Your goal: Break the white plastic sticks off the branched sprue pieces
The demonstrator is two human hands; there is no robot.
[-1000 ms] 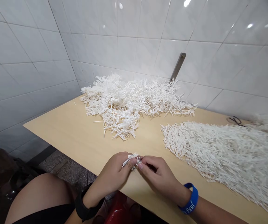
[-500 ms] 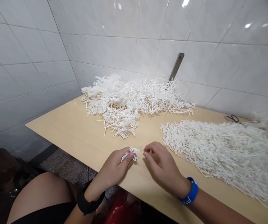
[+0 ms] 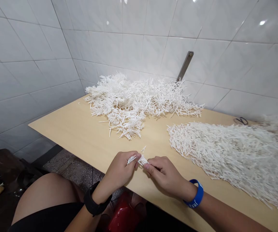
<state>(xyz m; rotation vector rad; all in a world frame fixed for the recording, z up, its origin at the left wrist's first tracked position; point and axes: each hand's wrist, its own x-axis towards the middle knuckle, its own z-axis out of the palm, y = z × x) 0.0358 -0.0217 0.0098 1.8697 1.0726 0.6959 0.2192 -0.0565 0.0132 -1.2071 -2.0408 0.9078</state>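
Note:
Near the table's front edge, my left hand [image 3: 124, 166] pinches a small cluster of thin white plastic-like strands [image 3: 131, 159] between thumb and fingers. My right hand [image 3: 164, 172] is closed at the cluster's right side, thumb and forefinger on the ends of its strands [image 3: 143, 160]. A tiny loose white piece [image 3: 143, 149] shows just beyond the fingertips. Behind the hands spreads a tangled heap of branching white strands [image 3: 139, 103]. To the right lies a flatter pile of short, separate white sticks [image 3: 228, 151].
The tan tabletop [image 3: 63, 125] meets tiled walls [image 3: 134, 51] at the back. A metal bracket [image 3: 185, 66] stands against the wall behind the heap. A dark cord loop [image 3: 241, 121] rests behind the right pile. Below the front edge is a red glossy object [image 3: 123, 214].
My right hand has moved left and closed on the strand ends; before, it was apart from the cluster. The left hand keeps its pinch. The view has tilted slightly downward.

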